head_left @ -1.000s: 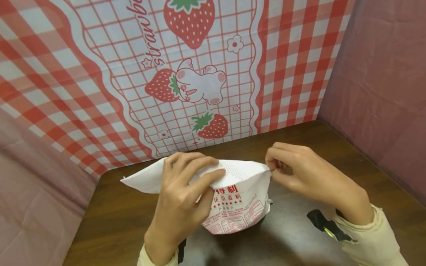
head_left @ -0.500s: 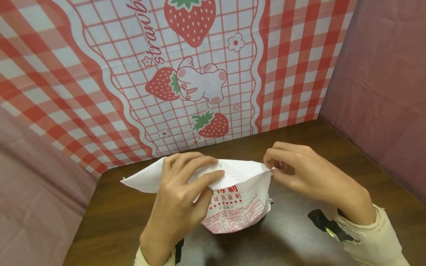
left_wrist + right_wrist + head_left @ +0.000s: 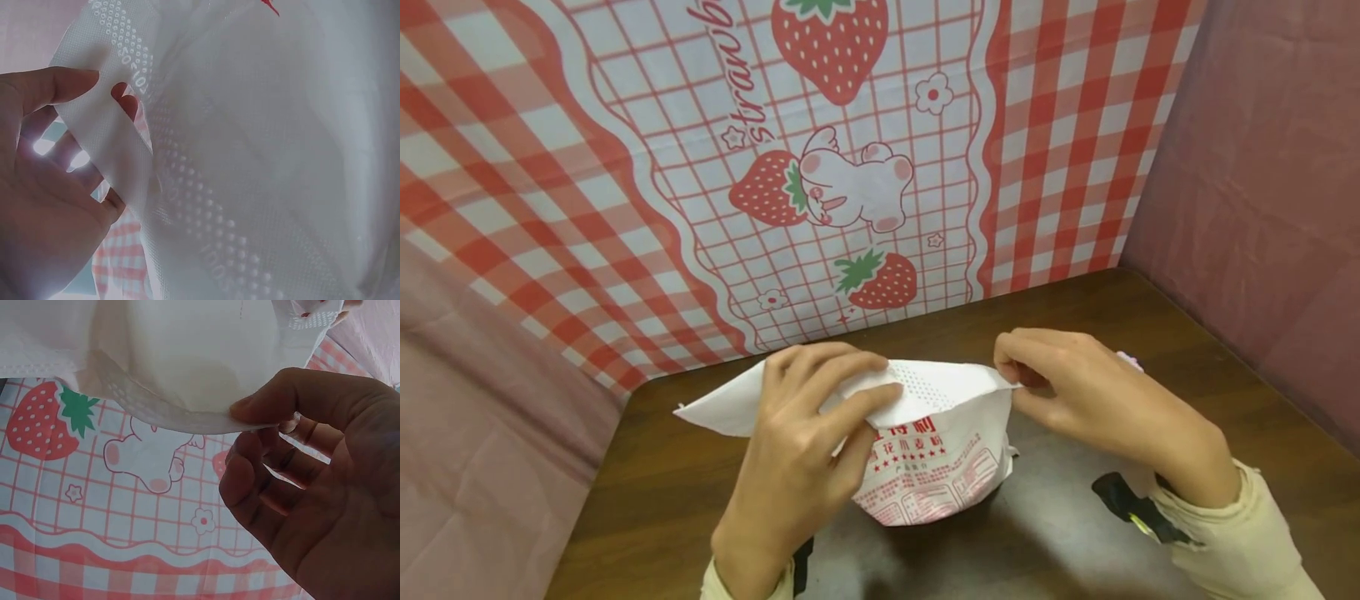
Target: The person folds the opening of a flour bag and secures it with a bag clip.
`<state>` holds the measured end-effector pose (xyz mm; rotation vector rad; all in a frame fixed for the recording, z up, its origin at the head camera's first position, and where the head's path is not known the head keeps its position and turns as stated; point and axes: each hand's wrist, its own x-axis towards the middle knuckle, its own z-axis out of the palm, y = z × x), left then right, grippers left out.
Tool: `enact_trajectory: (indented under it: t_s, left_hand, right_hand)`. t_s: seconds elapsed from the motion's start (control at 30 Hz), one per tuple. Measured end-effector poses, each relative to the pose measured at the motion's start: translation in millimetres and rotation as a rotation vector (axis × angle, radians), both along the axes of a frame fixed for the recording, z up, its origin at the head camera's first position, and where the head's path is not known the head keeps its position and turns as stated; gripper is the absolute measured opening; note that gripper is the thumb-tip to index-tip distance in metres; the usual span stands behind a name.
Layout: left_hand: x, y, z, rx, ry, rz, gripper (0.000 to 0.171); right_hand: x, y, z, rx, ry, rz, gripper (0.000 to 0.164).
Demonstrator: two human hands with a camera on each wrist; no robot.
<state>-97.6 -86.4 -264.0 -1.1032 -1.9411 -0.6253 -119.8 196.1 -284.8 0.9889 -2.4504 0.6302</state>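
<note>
A white flour bag [image 3: 936,479] with red printing stands on the table, its upper part rising in a wide white flap. Thumb and fingers of my left hand [image 3: 808,442] grip the flap left of its middle. In the left wrist view that thumb presses the dotted plastic edge beside a cut-out handle hole [image 3: 119,91], with the other fingers behind it. My right hand [image 3: 1086,400] pinches the right corner of the bag's mouth. From the right wrist view, the bag's rim [image 3: 200,422] runs between thumb and index finger, the remaining fingers curled below.
A dark brown wooden table [image 3: 632,483] lies under the bag. Behind it hangs a red-and-white strawberry cloth [image 3: 865,192], with pink cloth [image 3: 1262,208] at the sides. A small pale pink thing [image 3: 1129,361] shows partly behind my right wrist.
Both hands keep their hold on the bag and have barely shifted. A small pale pink thing now shows past the right wrist, where it was hidden before.
</note>
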Motion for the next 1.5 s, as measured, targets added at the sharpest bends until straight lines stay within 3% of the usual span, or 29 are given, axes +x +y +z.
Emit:
enact_trajectory:
  t_s: [0.3,0.53,0.7,0.9,1.1,1.23,1.5]
  left_hand:
    - [2.1,-4,1.2,-0.035,-0.046,0.023,0.025]
    - [5.0,-6,2.7,-0.041,-0.103,0.054,0.023]
    - [6.1,-6,3.5,-0.03,-0.121,0.049,0.02]
    - [6.2,-4,4.1,-0.017,-0.117,0.044,0.021]
    - [5.7,-1,4.9,0.03,-0.074,0.052,0.018]
    - [3.8,1,2.7,0.044,-0.05,0.109,0.01]
    - [0.0,-5,-2.4,-0.063,-0.104,0.3,0.029]
  right_hand:
    - [0.4,0,-0.1,0.008,-0.028,0.038,0.037]
    - [1.6,2,3.5,-0.13,-0.068,0.153,0.031]
    - [-6.8,-6,-1.8,-0.228,-0.054,0.094,0.021]
    - [-11.7,-9,-8.8,-0.15,-0.102,0.041,0.015]
    - [-13.6,-7,-9.7,-0.065,-0.175,0.1,0.023]
    - [-14.1,-8,-10.5,-0.055,-0.178,0.117,0.022]
    - [-14.3,-6,-11.9,-0.04,-0.155,0.127,0.024]
